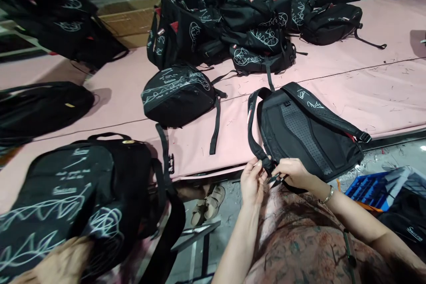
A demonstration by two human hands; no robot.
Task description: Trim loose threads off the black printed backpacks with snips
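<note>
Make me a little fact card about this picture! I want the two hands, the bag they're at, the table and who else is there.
Left hand: pinching a strap
Right hand: close beside it, holding a small dark thing, too unclear to name
Bag: black, straps up, at the near edge
Table: pink, with scattered thread bits
Other person: a hand on a big bag, lower left

Black over pale pink cloth [376,71]
Near right, the flat black fabric backpack [310,133] shows a dotted grey mesh panel [302,129] and a white-scrawled padded strap [322,110]; near left, a domed black backpack [81,195] bears white zigzags and loops.
</note>
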